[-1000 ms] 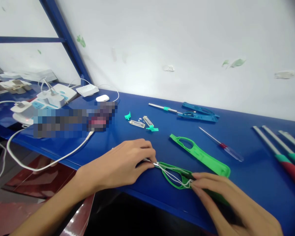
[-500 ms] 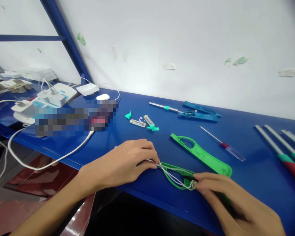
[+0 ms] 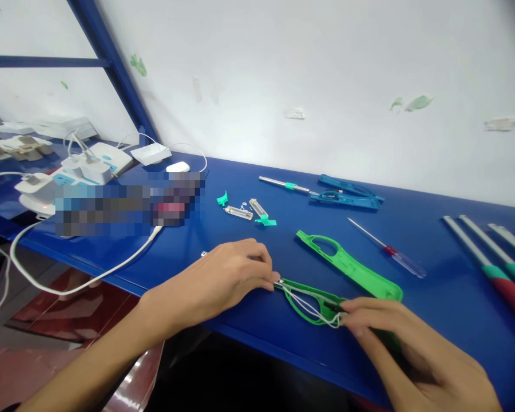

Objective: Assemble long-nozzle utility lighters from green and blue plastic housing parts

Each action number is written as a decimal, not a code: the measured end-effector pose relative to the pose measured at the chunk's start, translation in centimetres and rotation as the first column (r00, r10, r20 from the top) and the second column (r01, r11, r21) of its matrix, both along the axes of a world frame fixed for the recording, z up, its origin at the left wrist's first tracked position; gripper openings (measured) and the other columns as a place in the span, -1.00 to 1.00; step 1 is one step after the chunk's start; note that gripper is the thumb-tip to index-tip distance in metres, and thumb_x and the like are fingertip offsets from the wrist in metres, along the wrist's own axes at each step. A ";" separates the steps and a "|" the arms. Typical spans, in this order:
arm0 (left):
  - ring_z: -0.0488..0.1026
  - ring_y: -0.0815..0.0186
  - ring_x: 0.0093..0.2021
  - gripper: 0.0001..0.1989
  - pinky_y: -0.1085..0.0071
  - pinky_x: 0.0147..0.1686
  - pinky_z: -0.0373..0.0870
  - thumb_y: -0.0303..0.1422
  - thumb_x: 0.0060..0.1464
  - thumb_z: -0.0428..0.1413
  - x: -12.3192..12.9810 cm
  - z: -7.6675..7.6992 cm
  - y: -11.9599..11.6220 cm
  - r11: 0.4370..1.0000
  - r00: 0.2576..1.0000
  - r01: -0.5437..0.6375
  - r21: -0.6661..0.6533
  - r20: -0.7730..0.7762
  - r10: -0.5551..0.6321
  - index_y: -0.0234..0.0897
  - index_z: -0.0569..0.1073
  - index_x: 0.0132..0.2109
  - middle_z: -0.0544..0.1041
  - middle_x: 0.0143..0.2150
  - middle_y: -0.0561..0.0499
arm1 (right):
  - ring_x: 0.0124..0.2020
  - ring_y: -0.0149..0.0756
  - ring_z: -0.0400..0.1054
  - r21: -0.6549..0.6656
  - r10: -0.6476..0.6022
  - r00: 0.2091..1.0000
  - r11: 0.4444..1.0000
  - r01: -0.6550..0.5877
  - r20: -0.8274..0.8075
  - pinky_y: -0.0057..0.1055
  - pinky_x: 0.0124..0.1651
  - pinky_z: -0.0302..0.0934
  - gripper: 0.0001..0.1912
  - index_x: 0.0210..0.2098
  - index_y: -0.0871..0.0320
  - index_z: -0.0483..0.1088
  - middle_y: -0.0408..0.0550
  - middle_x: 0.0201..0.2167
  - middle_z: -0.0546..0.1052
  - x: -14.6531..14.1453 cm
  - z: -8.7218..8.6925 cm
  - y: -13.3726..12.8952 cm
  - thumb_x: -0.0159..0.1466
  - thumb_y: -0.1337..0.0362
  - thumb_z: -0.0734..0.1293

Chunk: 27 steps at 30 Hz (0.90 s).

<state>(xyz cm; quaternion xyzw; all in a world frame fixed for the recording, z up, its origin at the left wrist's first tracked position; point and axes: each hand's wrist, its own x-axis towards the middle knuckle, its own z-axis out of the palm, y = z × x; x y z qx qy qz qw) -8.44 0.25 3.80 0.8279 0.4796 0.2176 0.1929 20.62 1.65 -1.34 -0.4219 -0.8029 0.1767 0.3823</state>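
1. From here I see the left hand with thumb and fingers pinched on the metal rod, at the narrow end of the green shell half.
2. The right hand has its fingertips closed on the white cord, over that shell.
3. The cord bows across the oval opening; uneven pulling could snag it.
4. If the left pinch slackened, the rod might slip out.
5. The matching green half lies just beyond; a knuckle could nudge it.
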 end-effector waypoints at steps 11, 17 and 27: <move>0.43 0.28 -0.11 -0.71 0.39 -0.16 0.38 -0.64 0.35 -0.02 0.4 -0.5 -0.4 0.986 0.986 0.057 0.159 -0.162 -0.031 -0.28 0.55 -0.05 0.53 -0.04 -0.05 | -0.16 -0.34 0.63 -0.017 0.009 0.999 1.000 -0.008 0.039 -0.57 -0.12 0.49 -0.87 -0.24 -0.07 0.58 -0.23 -0.12 0.67 0.4 -0.3 0.1 0.38 0.19 0.35; 0.45 0.29 -0.15 -0.70 0.34 -0.09 0.44 -0.63 0.35 -0.02 0.6 -0.9 -0.1 0.971 0.982 0.091 0.220 -0.184 -0.050 -0.28 0.57 -0.05 0.55 -0.05 -0.06 | -0.17 -0.33 0.63 -0.034 0.007 1.000 0.999 -0.006 0.028 -0.57 -0.14 0.49 -0.85 -0.26 -0.07 0.59 -0.23 -0.13 0.67 0.4 -0.2 0.4 0.39 0.18 0.35; 0.48 0.27 -0.16 -0.72 0.30 -0.06 0.43 -0.54 0.41 -0.02 0.7 -0.4 -0.1 0.983 0.976 0.060 0.174 -0.215 -0.021 -0.27 0.59 -0.03 0.53 -0.07 -0.06 | -0.25 -0.35 0.60 -0.105 -0.078 0.992 0.992 0.067 -0.097 -0.56 -0.14 0.47 -0.93 -0.27 -0.04 0.53 -0.25 -0.25 0.66 -0.2 0.3 -0.3 0.36 0.17 0.41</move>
